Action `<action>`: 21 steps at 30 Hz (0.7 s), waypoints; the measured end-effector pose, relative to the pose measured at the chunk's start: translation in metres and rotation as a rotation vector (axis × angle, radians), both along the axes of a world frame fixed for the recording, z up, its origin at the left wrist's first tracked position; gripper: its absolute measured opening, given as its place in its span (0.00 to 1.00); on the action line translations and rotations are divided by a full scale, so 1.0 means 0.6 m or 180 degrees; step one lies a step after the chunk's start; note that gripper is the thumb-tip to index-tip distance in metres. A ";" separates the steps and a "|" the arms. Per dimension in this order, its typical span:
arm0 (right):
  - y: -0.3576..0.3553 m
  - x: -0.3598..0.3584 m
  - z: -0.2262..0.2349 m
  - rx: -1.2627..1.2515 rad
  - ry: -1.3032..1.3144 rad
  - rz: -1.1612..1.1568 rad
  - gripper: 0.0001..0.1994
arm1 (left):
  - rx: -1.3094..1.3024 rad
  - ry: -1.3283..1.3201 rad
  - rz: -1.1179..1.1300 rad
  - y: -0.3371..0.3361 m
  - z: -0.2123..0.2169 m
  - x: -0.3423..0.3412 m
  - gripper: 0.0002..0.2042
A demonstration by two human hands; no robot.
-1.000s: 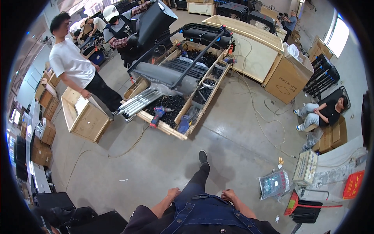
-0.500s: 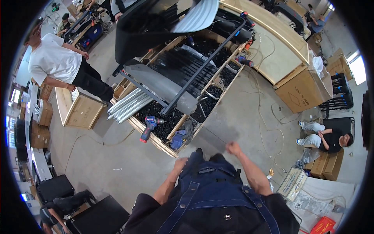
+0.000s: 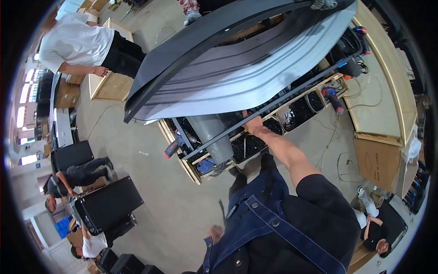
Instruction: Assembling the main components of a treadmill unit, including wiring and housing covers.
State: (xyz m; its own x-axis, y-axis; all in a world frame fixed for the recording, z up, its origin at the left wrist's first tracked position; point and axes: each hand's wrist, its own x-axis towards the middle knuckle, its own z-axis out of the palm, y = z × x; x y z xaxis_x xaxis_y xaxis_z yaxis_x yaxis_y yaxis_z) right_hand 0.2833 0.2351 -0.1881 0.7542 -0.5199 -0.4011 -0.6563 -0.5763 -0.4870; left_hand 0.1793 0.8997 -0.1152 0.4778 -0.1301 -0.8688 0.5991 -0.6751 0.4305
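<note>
My right hand [image 3: 253, 123] reaches forward over the front edge of the workbench, among its bins. A dark metal bar [image 3: 269, 107] crosses in front of its fingers, so their grip is hidden. Low beside my blue apron [image 3: 255, 192], my left hand [image 3: 216, 233] hangs away from the bench, its fingers unclear. Above the bench tilts a large dark-rimmed shell with a pale grey ribbed inside [image 3: 255, 77]. A grey curved panel [image 3: 210, 134] lies under it, near my right hand. Black bins [image 3: 246, 147] of small dark parts line the bench front.
A cordless drill [image 3: 173, 147] rests at the bench's left end, another drill [image 3: 332, 100] at its right. Gloved hands [image 3: 325, 3] of a co-worker are at the shell's far side. A person in a white shirt [image 3: 77, 43] stands left. Cables [image 3: 337, 132] lie on the floor.
My right hand has gone from beside my body to the bench. My left hand has dropped back. The shell now spreads lower across the bench, and my view has turned.
</note>
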 end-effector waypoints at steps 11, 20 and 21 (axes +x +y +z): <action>-0.113 -0.181 0.160 0.5195 -0.0929 -0.0521 0.17 | 0.0514 -0.0622 -0.1408 -0.221 -0.038 -0.292 0.12; -0.020 -0.385 0.212 0.2881 -0.0693 -0.1384 0.13 | -0.0792 0.0444 0.1519 -0.361 -0.140 -0.158 0.24; -0.021 -0.436 0.244 0.2651 -0.0514 -0.1289 0.14 | -0.0763 0.0346 0.1550 -0.369 -0.146 -0.147 0.24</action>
State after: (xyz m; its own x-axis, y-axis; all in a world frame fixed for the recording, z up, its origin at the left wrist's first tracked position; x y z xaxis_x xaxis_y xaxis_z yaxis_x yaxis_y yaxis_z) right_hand 0.0214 0.2227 -0.0418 0.6577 -0.3475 -0.6683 -0.6191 0.2561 -0.7424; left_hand 0.0912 0.6781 -0.2027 0.4414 -0.1166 -0.8897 0.8671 -0.1996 0.4563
